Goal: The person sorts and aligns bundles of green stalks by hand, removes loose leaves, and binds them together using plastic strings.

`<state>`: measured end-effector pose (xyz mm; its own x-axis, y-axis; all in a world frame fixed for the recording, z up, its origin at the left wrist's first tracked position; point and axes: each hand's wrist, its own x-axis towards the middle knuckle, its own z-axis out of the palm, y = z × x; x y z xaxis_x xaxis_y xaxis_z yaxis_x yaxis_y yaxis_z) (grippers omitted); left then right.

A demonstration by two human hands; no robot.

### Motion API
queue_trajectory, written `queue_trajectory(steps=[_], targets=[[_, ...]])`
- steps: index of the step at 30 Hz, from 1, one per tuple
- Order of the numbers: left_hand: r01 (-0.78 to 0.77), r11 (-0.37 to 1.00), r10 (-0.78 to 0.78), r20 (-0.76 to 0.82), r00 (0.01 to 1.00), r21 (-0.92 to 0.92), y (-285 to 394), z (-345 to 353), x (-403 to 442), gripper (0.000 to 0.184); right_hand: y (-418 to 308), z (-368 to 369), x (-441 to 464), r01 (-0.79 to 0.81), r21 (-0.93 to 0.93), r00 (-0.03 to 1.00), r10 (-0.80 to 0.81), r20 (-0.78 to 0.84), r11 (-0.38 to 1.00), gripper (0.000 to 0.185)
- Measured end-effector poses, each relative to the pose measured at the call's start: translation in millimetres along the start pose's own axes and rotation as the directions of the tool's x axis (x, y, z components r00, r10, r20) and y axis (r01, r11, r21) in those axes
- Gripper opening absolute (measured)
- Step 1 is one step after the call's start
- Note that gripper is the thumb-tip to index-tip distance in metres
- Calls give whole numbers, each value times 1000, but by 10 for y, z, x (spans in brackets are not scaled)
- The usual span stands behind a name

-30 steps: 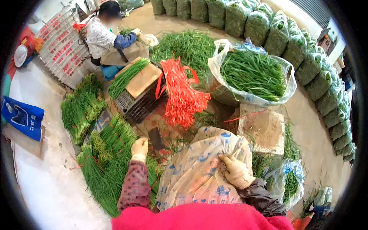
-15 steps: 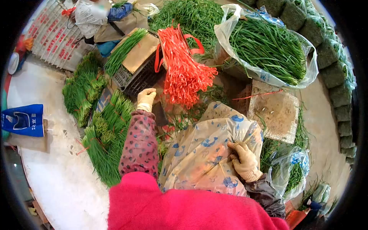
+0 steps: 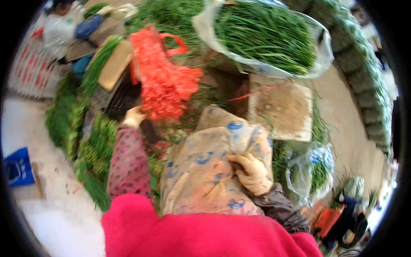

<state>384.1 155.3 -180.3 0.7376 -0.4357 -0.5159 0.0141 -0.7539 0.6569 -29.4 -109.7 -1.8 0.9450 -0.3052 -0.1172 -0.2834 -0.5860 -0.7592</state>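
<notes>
My left hand, in a pale glove, reaches forward to the lower left edge of a hanging bunch of red plastic strips. Motion blurs its fingers, so I cannot make out whether they grip a strip. My right hand, also gloved, rests on the beige apron with blue prints that covers my lap. Its index finger is stretched out and the others bend underneath; nothing shows in it. Left of my left arm lie bundles of green stalks, several tied in bunches.
A clear plastic bag full of loose green leaves stands ahead right, with a worn pale board below it. A dark crate stands ahead left. Another person sits at upper left. Stacked green bales line the right side.
The view has swung right, so the scene sits further left. My left hand has come closer to the red strips. My right hand stays on the apron.
</notes>
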Motion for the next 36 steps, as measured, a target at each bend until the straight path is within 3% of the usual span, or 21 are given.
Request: queue_trajectory(steps=[1,2,3,4,6,7,8,11,12,14,15,16,18,19,20,24,27,28,29,33,36], targets=[[168,943,-164,-39,986,285,568,-16,-291,45,1,-23,-5,-16,25,1000,16,11,1000,39],[269,960,-273,-63,960,-74,566,5,-353,36,-1,-29,7,-22,58,999,21,29,998,40],[148,986,-154,-84,985,-70,149,-6,-190,33,14,-17,12,-23,51,999,22,32,998,40],[262,956,-271,-49,961,-135,191,-23,-220,33,33,-1,4,-43,44,999,42,22,998,40],[160,987,-159,-29,987,27,526,-164,-546,36,55,15,20,-52,154,998,47,34,987,40],[108,994,-107,-136,985,5,428,-194,-544,41,25,-32,37,-22,136,999,18,27,990,39],[206,967,-224,-116,968,-150,425,-254,-582,43,24,-56,38,-23,123,999,18,43,992,38],[59,978,-105,-227,968,-200,405,-411,-731,29,92,-93,44,-38,117,994,25,111,992,30],[-34,973,-22,-239,971,-227,70,-514,-581,27,169,-156,99,-36,119,996,26,89,992,30],[25,976,-77,-236,969,-216,225,-588,-676,24,416,-314,263,78,8,994,-78,-71,997,28],[-67,997,57,-297,953,-24,159,-638,-636,23,528,-370,414,40,62,963,-22,-268,997,28],[-1,999,-12,-285,959,-45,282,-674,-702,22,655,-449,577,16,121,890,41,-453,993,27],[-76,924,207,-322,924,376,590,-719,-904,21,1041,-609,911,-150,-92,883,91,-461,984,31],[-184,775,448,-320,835,605,698,-712,-1013,20,1216,-638,1013,-244,-197,898,145,-415,950,38],[-42,774,378,-407,832,632,887,-662,-1121,19,1364,-674,1142,-312,-307,905,183,-383,899,45],[127,588,425,-439,792,799,997,-714,-1353,15,2073,-691,1618,-402,-517,915,344,-210,756,56],[178,527,439,-446,780,831,1050,-890,-1506,21,2415,-680,1875,-413,-686,883,448,-141,599,65],[131,464,554,-403,728,876,1066,-937,-1577,22,2459,-676,1950,-420,-718,856,506,-111,554,70],[90,390,658,-345,670,917,1082,-961,-1668,23,2523,-680,1948,-419,-724,817,575,-37,548,64],[168,397,644,-404,650,903,1277,-1092,-1986,29,2486,-641,1753,-395,-729,827,562,-17,559,63],[154,387,689,-396,607,909,1607,-1083,-2266,30,2526,-536,1461,-445,-664,870,465,-162,601,58]])
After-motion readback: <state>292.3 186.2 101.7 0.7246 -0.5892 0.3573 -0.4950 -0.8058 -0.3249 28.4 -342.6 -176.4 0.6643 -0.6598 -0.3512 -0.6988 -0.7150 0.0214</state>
